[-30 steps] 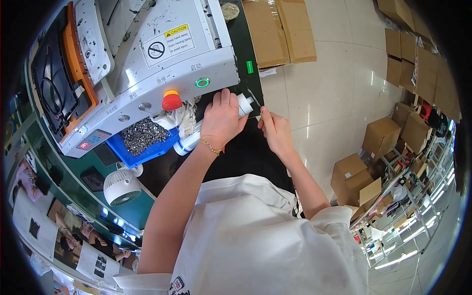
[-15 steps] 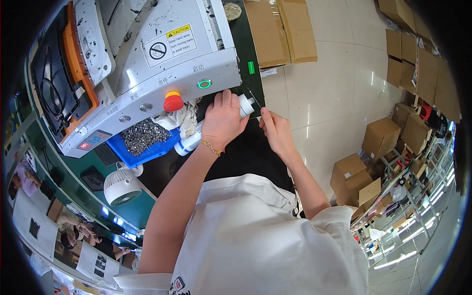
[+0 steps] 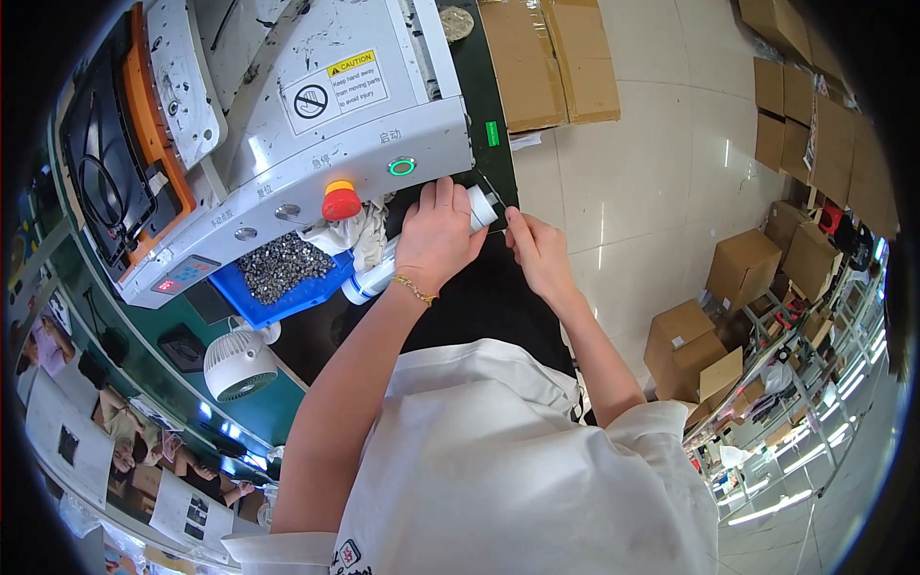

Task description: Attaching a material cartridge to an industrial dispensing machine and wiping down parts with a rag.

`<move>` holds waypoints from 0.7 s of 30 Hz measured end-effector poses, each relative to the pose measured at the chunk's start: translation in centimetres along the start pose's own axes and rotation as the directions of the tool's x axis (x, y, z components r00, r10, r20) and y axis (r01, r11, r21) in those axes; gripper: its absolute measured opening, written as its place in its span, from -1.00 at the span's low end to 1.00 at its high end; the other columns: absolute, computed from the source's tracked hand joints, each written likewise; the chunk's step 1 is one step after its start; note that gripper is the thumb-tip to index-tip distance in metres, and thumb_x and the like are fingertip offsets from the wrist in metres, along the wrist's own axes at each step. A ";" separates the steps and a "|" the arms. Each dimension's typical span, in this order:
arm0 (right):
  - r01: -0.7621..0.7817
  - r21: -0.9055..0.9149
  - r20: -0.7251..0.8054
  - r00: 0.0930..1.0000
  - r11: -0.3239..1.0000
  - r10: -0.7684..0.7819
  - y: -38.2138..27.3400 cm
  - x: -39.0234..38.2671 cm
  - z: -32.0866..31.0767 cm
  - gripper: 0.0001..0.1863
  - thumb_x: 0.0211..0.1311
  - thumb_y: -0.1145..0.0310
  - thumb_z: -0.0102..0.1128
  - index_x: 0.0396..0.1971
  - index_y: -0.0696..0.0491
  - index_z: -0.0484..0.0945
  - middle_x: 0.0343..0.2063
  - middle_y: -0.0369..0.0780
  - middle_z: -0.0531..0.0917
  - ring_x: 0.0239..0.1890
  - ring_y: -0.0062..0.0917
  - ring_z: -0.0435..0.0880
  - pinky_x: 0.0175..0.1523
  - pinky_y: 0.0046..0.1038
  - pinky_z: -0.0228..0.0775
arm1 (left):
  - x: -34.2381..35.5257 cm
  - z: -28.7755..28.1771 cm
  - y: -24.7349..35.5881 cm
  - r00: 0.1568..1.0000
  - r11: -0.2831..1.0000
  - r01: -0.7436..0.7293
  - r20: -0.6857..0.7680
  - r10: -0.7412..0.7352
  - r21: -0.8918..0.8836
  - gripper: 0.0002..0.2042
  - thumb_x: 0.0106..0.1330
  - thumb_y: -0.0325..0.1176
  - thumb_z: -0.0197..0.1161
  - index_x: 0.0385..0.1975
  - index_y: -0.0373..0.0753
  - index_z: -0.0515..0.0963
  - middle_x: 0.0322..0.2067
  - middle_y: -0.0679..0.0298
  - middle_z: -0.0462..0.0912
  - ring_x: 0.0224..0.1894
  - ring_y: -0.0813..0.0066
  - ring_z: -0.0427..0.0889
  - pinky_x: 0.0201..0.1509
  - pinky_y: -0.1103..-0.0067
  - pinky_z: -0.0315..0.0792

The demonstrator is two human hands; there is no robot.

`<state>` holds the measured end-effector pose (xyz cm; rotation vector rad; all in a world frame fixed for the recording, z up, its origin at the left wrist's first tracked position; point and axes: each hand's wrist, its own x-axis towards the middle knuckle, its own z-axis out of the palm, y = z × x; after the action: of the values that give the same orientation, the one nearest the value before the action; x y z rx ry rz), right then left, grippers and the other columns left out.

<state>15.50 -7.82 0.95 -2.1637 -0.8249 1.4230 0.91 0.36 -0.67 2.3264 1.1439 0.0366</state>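
My left hand [image 3: 436, 235] is closed over a white cylindrical cartridge [image 3: 374, 280], lying at a slant below the grey machine [image 3: 388, 144]. My right hand [image 3: 537, 251] pinches a thin metal tool [image 3: 491, 188] held by the cartridge's upper right end; whether it touches the nozzle is too small to tell. A red emergency button [image 3: 341, 203] and a green-ringed button [image 3: 402, 167] are on the machine's front. Crumpled white cloth [image 3: 369, 240] lies left of the cartridge, beside a blue tray [image 3: 251, 311] of small metal parts [image 3: 283, 268].
A white fan [image 3: 240, 369] stands left of my forearm. Flattened cardboard [image 3: 551, 67] lies beyond the dark bench edge. Cardboard boxes [image 3: 743, 268] and shelving [image 3: 786, 374] line the right side. Other people [image 3: 129, 441] sit at benches on the lower left.
My left hand and the cartridge have shifted very slightly to the right. My right hand and the tool have barely moved.
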 end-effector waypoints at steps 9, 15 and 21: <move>-0.057 -0.013 0.041 0.998 0.998 0.058 0.3 0.1 -0.2 -0.39 0.36 -0.03 -0.14 -0.66 0.22 0.45 -0.72 -0.05 0.46 -0.61 -0.25 0.46 -0.39 -0.31 0.29 | 0.0 0.1 0.0 1.000 1.000 0.007 0.010 -0.007 -0.003 -0.59 -0.02 -0.19 0.36 -0.31 -0.31 0.37 -0.29 0.15 0.37 -0.17 0.20 0.50 -0.25 0.38 0.50; -0.059 -0.005 0.048 0.997 0.998 0.059 -0.1 0.0 -0.3 -0.40 0.37 -0.02 -0.14 -0.65 0.23 0.45 -0.73 -0.04 0.45 -0.62 -0.24 0.44 -0.39 -0.30 0.28 | 0.0 0.1 0.0 1.000 1.000 0.010 0.016 -0.010 -0.008 -0.58 -0.02 -0.19 0.36 -0.30 -0.31 0.38 -0.27 0.15 0.38 -0.16 0.20 0.50 -0.25 0.38 0.50; -0.025 -0.018 0.014 1.000 1.000 0.025 0.0 0.1 -0.1 -0.40 0.37 -0.01 -0.13 -0.66 0.23 0.44 -0.76 -0.07 0.42 -0.65 -0.29 0.41 -0.43 -0.32 0.25 | 0.0 0.0 0.0 0.999 1.000 0.016 0.028 -0.016 -0.008 -0.58 -0.02 -0.18 0.36 -0.30 -0.31 0.38 -0.26 0.14 0.38 -0.16 0.19 0.49 -0.23 0.37 0.50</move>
<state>15.63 -7.74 0.86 -2.1871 -0.8219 1.4497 0.91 0.40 -0.66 2.3026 1.1465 0.0030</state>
